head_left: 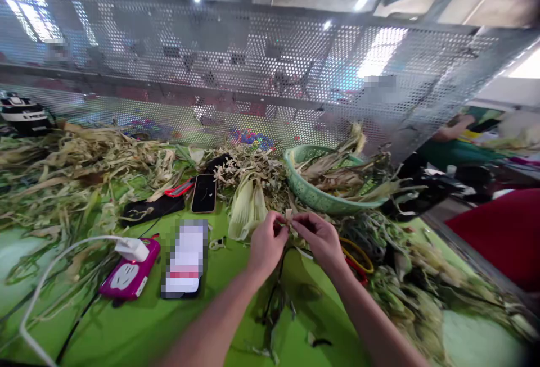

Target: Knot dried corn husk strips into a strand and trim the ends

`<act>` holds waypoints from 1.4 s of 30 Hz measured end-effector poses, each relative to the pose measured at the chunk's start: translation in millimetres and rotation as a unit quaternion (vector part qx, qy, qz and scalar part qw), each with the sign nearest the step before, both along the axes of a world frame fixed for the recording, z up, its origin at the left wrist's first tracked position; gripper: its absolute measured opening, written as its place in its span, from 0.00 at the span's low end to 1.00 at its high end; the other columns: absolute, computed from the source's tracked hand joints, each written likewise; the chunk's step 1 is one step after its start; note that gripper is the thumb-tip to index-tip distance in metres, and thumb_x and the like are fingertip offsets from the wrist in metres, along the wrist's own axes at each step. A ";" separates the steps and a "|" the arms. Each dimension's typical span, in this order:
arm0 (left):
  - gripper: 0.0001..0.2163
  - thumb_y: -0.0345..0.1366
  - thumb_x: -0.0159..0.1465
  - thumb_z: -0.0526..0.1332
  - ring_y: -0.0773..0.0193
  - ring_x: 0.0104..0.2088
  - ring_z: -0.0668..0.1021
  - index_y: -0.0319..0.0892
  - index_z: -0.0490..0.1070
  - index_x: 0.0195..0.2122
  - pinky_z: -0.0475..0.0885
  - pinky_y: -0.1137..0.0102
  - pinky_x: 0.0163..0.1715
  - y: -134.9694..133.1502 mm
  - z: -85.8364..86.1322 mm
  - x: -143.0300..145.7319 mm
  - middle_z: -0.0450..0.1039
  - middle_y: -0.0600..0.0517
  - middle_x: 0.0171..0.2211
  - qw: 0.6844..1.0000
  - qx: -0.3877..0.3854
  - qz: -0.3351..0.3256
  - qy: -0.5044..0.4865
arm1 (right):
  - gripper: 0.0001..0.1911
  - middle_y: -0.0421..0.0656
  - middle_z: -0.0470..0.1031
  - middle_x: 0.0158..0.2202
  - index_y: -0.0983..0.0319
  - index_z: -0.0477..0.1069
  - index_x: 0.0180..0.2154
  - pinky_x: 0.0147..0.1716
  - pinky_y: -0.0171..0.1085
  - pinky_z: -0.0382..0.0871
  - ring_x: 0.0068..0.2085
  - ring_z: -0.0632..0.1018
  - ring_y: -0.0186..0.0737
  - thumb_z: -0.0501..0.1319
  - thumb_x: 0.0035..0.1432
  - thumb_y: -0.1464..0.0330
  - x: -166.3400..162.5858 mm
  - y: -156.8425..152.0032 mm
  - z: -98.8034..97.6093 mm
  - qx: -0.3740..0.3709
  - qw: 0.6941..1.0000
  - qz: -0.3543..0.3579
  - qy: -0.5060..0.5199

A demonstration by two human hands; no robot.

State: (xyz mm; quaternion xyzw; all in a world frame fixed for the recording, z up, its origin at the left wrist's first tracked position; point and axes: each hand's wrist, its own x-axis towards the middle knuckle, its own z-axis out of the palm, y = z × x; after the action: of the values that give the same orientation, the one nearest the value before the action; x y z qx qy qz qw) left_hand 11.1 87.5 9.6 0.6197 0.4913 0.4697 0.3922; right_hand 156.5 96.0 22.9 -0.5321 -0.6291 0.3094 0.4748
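Note:
Over the green tabletop (236, 305), my left hand (269, 241) and my right hand (319, 238) meet with their fingertips pinched together. Between them pokes up a small, pale tan piece of corn husk (288, 213); both hands are closed on it, and its lower part is hidden by the fingers. Just beyond my left hand lies a broad, light green corn husk (247, 209). Below the hands, dark thin stems or strands (274, 311) hang or lie on the table; which of the two I cannot tell.
A green plastic basket (307, 195) of dried husks stands behind my right hand. On the left are a lit phone (184, 260), a dark phone (203, 193), a red-handled cutter (179, 188) and a magenta power strip (130, 277) with a white cable. Husk heaps (101, 153) line a perforated metal screen (253, 69).

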 end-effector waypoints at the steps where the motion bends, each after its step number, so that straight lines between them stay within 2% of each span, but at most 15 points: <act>1: 0.03 0.34 0.61 0.57 0.64 0.31 0.75 0.44 0.66 0.37 0.67 0.71 0.33 0.3 0.6 -0.5 0.74 0.53 0.32 1.000 -0.001 -0.007 0.001 | 0.11 0.41 0.72 0.26 0.63 0.73 0.31 0.28 0.34 0.62 0.28 0.69 0.36 0.64 0.51 0.61 0.2 0.2 -0.1 0.002 1.000 0.000 -0.004; 6: 0.04 0.36 0.61 0.58 0.64 0.32 0.75 0.44 0.69 0.36 0.67 0.71 0.33 3.5 0.6 -0.8 0.75 0.52 0.33 0.999 -0.019 -0.040 -0.017 | 0.11 0.40 0.71 0.24 0.63 0.72 0.29 0.26 0.34 0.61 0.26 0.68 0.36 0.64 0.51 0.60 -3.7 -2.9 1.2 0.006 1.000 -0.006 -0.011; 10: 0.05 0.37 0.62 0.56 0.64 0.31 0.74 0.43 0.69 0.32 0.66 0.72 0.32 5.3 1.8 -2.5 0.74 0.53 0.29 0.998 -0.016 -0.051 -0.011 | 0.10 0.40 0.71 0.25 0.62 0.71 0.30 0.28 0.34 0.62 0.28 0.69 0.36 0.62 0.53 0.61 2.9 -2.1 5.5 0.026 0.999 -0.009 -0.044; 13: 0.07 0.38 0.62 0.56 0.63 0.28 0.74 0.43 0.70 0.30 0.64 0.71 0.28 3.6 4.1 -5.7 0.73 0.52 0.27 0.997 -0.024 -0.039 0.054 | 0.11 0.41 0.73 0.29 0.62 0.72 0.33 0.31 0.35 0.64 0.31 0.71 0.39 0.61 0.55 0.60 22.6 4.7 11.1 0.057 0.994 -0.064 -0.068; 16: 0.06 0.37 0.61 0.57 0.63 0.24 0.73 0.43 0.72 0.30 0.63 0.71 0.26 0.0 4.3 -8.2 0.74 0.51 0.26 0.986 -0.005 -0.082 0.144 | 0.12 0.42 0.75 0.30 0.62 0.73 0.33 0.33 0.37 0.64 0.32 0.73 0.41 0.60 0.55 0.59 42.8 11.8 13.0 0.050 0.986 -0.098 -0.123; 20: 0.04 0.35 0.58 0.61 0.57 0.32 0.75 0.42 0.74 0.28 0.67 0.67 0.32 -4.4 2.9 -8.7 0.75 0.47 0.30 0.962 0.074 -0.123 0.233 | 0.08 0.42 0.76 0.29 0.59 0.75 0.29 0.31 0.36 0.61 0.30 0.73 0.41 0.63 0.51 0.61 48.0 14.8 4.4 0.006 0.960 -0.078 -0.269; 23: 0.05 0.37 0.58 0.61 0.54 0.38 0.74 0.42 0.75 0.29 0.67 0.64 0.37 -4.8 5.3 -8.2 0.75 0.46 0.32 0.955 0.098 -0.130 0.248 | 0.05 0.41 0.74 0.26 0.59 0.74 0.24 0.29 0.35 0.58 0.29 0.71 0.40 0.65 0.46 0.64 42.1 13.6 -0.8 -0.005 0.952 -0.079 -0.297; 25: 0.06 0.37 0.59 0.60 0.54 0.38 0.74 0.42 0.75 0.31 0.67 0.63 0.38 -3.8 9.1 -8.3 0.76 0.46 0.33 0.963 0.090 -0.115 0.227 | 0.07 0.40 0.73 0.24 0.60 0.73 0.23 0.28 0.34 0.58 0.28 0.70 0.38 0.65 0.47 0.64 38.2 12.1 1.2 -0.010 0.958 -0.075 -0.275; 27: 0.07 0.36 0.61 0.58 0.55 0.38 0.74 0.43 0.75 0.33 0.67 0.63 0.39 -2.5 14.1 -9.4 0.77 0.47 0.34 0.978 0.069 -0.091 0.177 | 0.10 0.38 0.71 0.23 0.61 0.72 0.24 0.28 0.34 0.58 0.27 0.69 0.37 0.64 0.49 0.61 33.8 9.8 6.9 -0.019 0.978 -0.058 -0.197; 30: 0.10 0.40 0.63 0.56 0.59 0.39 0.76 0.43 0.73 0.40 0.68 0.67 0.40 -1.1 21.4 -12.4 0.77 0.48 0.38 0.995 0.000 -0.081 0.049 | 0.13 0.37 0.68 0.22 0.62 0.70 0.26 0.26 0.33 0.59 0.25 0.67 0.35 0.64 0.50 0.58 24.0 5.1 15.3 -0.050 0.998 -0.005 -0.026; 32: 0.13 0.44 0.63 0.55 0.61 0.40 0.76 0.44 0.71 0.43 0.69 0.69 0.40 0.0 23.8 -14.3 0.76 0.49 0.40 0.994 -0.045 -0.094 -0.034 | 0.13 0.36 0.66 0.22 0.62 0.69 0.26 0.25 0.33 0.59 0.25 0.66 0.33 0.65 0.50 0.59 16.2 1.7 17.0 -0.068 0.997 0.030 0.026; 34: 0.13 0.46 0.62 0.57 0.63 0.38 0.76 0.42 0.71 0.39 0.68 0.71 0.38 2.0 23.2 -15.1 0.75 0.50 0.37 0.991 -0.064 -0.093 -0.073 | 0.13 0.35 0.65 0.22 0.62 0.69 0.27 0.24 0.32 0.59 0.24 0.65 0.33 0.65 0.50 0.59 8.7 -1.5 15.6 -0.076 0.995 0.054 0.039; 37: 0.10 0.43 0.60 0.60 0.64 0.32 0.74 0.41 0.69 0.33 0.67 0.71 0.35 6.3 16.8 -13.9 0.72 0.53 0.30 0.993 -0.067 -0.061 -0.075 | 0.12 0.35 0.65 0.22 0.62 0.68 0.28 0.23 0.32 0.59 0.24 0.66 0.32 0.65 0.51 0.61 0.4 -6.3 13.0 -0.088 0.991 0.081 0.056; 42: 0.08 0.40 0.61 0.59 0.63 0.32 0.74 0.42 0.70 0.34 0.68 0.70 0.34 10.6 6.6 -10.6 0.74 0.51 0.31 0.990 -0.062 -0.062 -0.108 | 0.09 0.37 0.68 0.24 0.62 0.69 0.29 0.24 0.32 0.62 0.26 0.68 0.33 0.65 0.51 0.64 -3.3 -9.8 15.1 -0.070 0.995 0.059 0.051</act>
State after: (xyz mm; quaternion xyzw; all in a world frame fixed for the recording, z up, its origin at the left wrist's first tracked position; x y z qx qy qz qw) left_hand 0.5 98.1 16.2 0.5687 0.4353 0.4774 0.5091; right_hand 153.1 86.3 38.0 -0.5094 -0.6116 0.4066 0.4485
